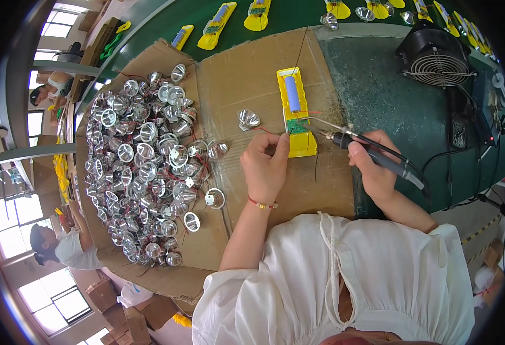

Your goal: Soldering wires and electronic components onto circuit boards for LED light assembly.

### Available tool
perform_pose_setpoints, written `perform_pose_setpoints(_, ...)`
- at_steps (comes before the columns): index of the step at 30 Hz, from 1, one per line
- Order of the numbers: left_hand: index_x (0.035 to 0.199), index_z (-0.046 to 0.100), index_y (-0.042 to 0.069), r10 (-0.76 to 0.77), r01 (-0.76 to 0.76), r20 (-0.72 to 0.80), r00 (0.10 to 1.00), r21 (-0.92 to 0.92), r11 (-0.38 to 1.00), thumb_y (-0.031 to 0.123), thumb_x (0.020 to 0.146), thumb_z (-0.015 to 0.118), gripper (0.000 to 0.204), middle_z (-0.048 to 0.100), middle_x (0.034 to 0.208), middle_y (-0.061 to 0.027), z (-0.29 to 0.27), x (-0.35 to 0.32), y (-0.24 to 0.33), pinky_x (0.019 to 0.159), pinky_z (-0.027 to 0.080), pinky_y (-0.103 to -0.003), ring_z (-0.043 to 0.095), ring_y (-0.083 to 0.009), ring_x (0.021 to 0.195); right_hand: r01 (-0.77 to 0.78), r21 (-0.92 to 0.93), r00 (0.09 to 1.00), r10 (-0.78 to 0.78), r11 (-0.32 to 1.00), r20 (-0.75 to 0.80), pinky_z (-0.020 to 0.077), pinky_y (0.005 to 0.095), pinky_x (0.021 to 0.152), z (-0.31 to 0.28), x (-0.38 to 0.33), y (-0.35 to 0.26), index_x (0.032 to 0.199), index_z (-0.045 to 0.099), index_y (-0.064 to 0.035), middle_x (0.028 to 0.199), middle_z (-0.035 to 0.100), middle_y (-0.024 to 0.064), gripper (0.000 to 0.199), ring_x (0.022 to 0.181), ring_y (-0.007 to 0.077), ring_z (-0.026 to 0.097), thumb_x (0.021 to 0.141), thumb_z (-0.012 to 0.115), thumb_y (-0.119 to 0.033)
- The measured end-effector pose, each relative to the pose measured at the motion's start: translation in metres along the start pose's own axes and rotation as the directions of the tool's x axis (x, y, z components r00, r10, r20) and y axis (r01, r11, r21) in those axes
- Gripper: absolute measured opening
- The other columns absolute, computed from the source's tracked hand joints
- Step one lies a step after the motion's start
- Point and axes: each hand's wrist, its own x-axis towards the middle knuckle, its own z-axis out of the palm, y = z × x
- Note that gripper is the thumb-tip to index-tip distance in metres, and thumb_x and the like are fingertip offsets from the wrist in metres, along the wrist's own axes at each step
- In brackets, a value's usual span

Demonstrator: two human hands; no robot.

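A yellow plastic flashlight housing lies open on the cardboard, with a blue cylindrical battery and a small green circuit board inside it. My left hand is closed in a pinch at the board's left edge, on the thin wire of a silver reflector cup lying just beyond it. In my right hand is a soldering iron, gripped like a pen. Its tip and a thin metal feed tube point at the board from the right. Loose red and black wires stick out around the housing.
A big heap of reflector cups fills a cardboard tray at the left. More yellow housings line the far side of the green bench. A black fan stands far right, near cables. Other people sit at the left.
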Motion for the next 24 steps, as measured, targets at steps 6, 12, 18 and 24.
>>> perform_pose_setpoints(6,0.072,0.061,-0.003,-0.012,0.012,0.004,1.000,0.044,0.999,0.013,0.078,0.067,0.018,0.061,0.064,-0.0091,-0.0011,0.0000,0.0026,0.052,0.044,-0.025,0.057,-0.0119,0.053,-0.011,0.050,1.000,0.013,0.999,-0.024,0.0398,0.0192,0.049,-0.0085,-0.0043,-0.0034,0.081,0.054,-0.0014,0.063,0.057,0.0017,0.013,0.055,0.0046,0.050,0.079,0.065,-0.008)
perform_pose_setpoints(12,0.073,0.062,-0.003,-0.004,0.004,0.023,1.000,-0.007,1.000,0.009,0.078,0.066,0.014,0.061,0.066,-0.0092,-0.0010,-0.0022,0.0058,0.052,0.045,-0.024,0.057,-0.0124,0.055,0.038,-0.008,0.999,-0.038,0.999,0.001,0.0389,0.0192,0.050,-0.0108,-0.0073,0.0014,0.081,0.055,-0.0003,0.064,0.056,0.0002,0.013,0.056,0.0032,0.048,0.078,0.066,-0.007)
perform_pose_setpoints(18,0.073,0.062,-0.003,0.170,-0.171,0.039,0.985,0.012,0.985,0.006,0.076,0.067,0.010,0.059,0.072,-0.0093,0.0023,-0.0022,0.0020,0.053,0.046,-0.025,0.056,-0.0141,0.057,0.009,0.003,1.000,-0.009,1.000,-0.012,0.0386,0.0194,0.051,-0.0067,-0.0082,0.0003,0.079,0.056,-0.0010,0.063,0.056,-0.0004,0.012,0.056,0.0029,0.047,0.078,0.066,-0.007)
perform_pose_setpoints(24,0.073,0.063,-0.002,0.136,-0.137,0.039,0.990,0.019,0.990,0.006,0.074,0.068,0.010,0.056,0.069,-0.0081,0.0038,-0.0014,0.0074,0.053,0.045,-0.025,0.056,-0.0145,0.056,0.056,-0.063,0.998,-0.054,0.996,0.040,0.0386,0.0201,0.050,-0.0081,-0.0061,0.0028,0.077,0.056,-0.0015,0.063,0.055,-0.0003,0.013,0.056,0.0029,0.047,0.077,0.067,-0.007)
